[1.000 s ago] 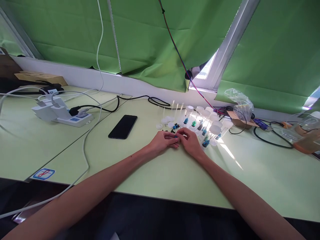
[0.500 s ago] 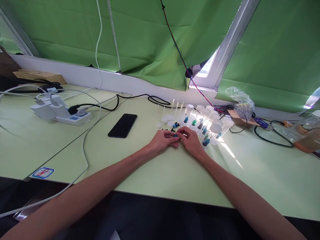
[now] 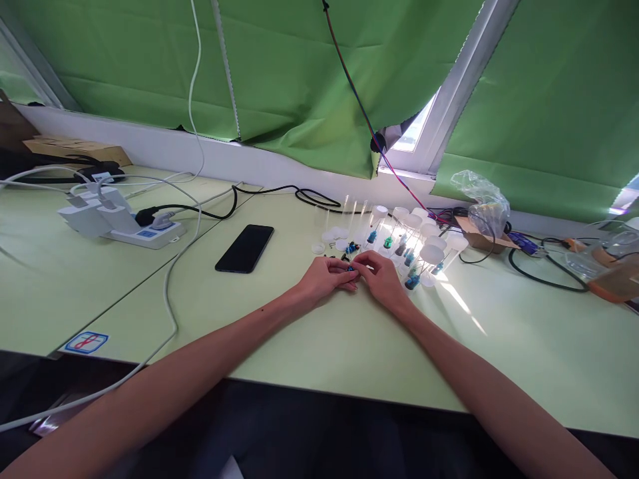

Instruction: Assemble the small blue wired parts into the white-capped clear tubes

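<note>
My left hand (image 3: 323, 279) and my right hand (image 3: 380, 277) rest together on the pale green table (image 3: 309, 332), fingertips meeting. Between them they pinch a small blue part (image 3: 351, 269), too small to name further. Just beyond the hands lie several clear plastic tubes with white caps (image 3: 409, 241), some with blue or green bits inside. Loose white caps (image 3: 329, 239) and a few tiny dark and blue parts (image 3: 349, 249) lie by the tubes.
A black phone (image 3: 245, 248) lies left of the hands. A white power strip with plugs (image 3: 117, 223) and cables sits far left. Black cables, a cardboard box with a plastic bag (image 3: 482, 216) and a clear container (image 3: 612, 263) stand right. Green blinds hang behind.
Both hands stay pinched together at the same place on the table; only the view has shifted slightly.
</note>
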`<control>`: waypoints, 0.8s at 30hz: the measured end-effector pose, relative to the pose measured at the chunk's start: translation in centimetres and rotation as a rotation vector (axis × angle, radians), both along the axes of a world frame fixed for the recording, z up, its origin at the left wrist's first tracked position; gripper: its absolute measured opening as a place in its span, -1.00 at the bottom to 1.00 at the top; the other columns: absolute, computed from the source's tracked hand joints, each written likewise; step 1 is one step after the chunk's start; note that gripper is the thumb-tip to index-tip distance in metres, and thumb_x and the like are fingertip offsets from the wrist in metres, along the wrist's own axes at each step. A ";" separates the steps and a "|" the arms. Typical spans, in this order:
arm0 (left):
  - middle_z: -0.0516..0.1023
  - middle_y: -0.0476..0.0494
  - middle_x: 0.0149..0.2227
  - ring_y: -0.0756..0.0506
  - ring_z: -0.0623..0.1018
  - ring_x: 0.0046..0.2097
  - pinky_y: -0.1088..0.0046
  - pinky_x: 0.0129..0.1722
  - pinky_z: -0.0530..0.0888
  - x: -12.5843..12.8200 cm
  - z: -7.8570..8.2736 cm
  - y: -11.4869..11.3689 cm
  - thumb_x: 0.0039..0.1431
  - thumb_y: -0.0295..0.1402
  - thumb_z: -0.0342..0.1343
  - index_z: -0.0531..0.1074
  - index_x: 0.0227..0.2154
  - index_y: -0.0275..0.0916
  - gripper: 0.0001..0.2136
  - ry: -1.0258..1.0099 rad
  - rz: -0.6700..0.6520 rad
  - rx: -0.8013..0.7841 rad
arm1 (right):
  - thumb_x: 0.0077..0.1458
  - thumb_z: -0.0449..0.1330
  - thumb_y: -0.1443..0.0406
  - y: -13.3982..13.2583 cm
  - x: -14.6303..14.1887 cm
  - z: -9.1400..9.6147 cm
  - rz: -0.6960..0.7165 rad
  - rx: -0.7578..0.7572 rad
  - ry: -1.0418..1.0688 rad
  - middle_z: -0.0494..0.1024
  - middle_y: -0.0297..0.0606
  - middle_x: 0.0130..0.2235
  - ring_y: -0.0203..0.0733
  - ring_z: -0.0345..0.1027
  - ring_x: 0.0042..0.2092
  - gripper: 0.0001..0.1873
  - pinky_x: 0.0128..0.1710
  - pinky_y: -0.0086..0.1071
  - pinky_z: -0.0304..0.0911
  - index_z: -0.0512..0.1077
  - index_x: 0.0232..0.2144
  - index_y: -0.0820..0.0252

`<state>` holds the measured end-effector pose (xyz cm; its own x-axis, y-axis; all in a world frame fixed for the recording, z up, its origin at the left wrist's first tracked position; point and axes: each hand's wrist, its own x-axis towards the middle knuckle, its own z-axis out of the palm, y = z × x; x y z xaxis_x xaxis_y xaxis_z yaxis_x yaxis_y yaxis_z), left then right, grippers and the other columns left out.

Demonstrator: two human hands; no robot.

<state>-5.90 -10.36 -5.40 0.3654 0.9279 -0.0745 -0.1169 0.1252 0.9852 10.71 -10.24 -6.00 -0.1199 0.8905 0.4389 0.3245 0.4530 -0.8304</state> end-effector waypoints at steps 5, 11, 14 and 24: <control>0.65 -0.22 -0.38 -0.12 0.64 -0.38 0.33 -0.21 0.57 0.2 0.5 -0.3 -0.17 -0.24 0.45 0.53 -0.32 -0.37 -0.62 0.057 0.028 0.003 | 0.10 0.18 0.20 0.0 0.0 0.0 -0.007 -0.009 0.001 0.54 -0.25 -0.31 -0.18 0.42 -0.27 -0.84 -0.22 -0.30 0.35 0.46 -0.39 0.17; 0.64 -0.26 -0.39 -0.18 0.65 -0.38 0.30 -0.26 0.57 0.2 0.2 -0.2 -0.19 -0.22 0.45 0.47 -0.32 -0.37 -0.58 0.106 0.090 0.045 | 0.14 0.12 0.10 -0.4 -0.1 0.2 -0.049 -0.045 -0.024 0.53 -0.26 -0.37 -0.20 0.39 -0.40 -0.74 -0.39 -0.33 0.33 0.43 -0.38 0.15; 0.65 -0.27 -0.37 -0.18 0.66 -0.35 0.28 -0.23 0.58 0.1 0.1 -0.1 -0.22 -0.21 0.46 0.49 -0.31 -0.39 -0.56 0.105 0.084 0.043 | 0.15 0.11 0.09 -0.6 -0.2 0.4 -0.045 -0.077 -0.043 0.54 -0.27 -0.38 -0.23 0.36 -0.48 -0.73 -0.42 -0.32 0.30 0.45 -0.36 0.15; 0.65 -0.23 -0.38 -0.15 0.66 -0.30 0.30 -0.10 0.60 0.1 0.2 -0.1 -0.30 -0.24 0.49 0.55 -0.32 -0.39 -0.54 0.018 0.032 0.002 | 0.15 0.10 0.09 -0.5 -0.2 0.5 -0.043 -0.133 -0.134 0.49 -0.31 -0.49 -0.24 0.30 -0.45 -0.67 -0.39 -0.36 0.19 0.49 -0.43 0.20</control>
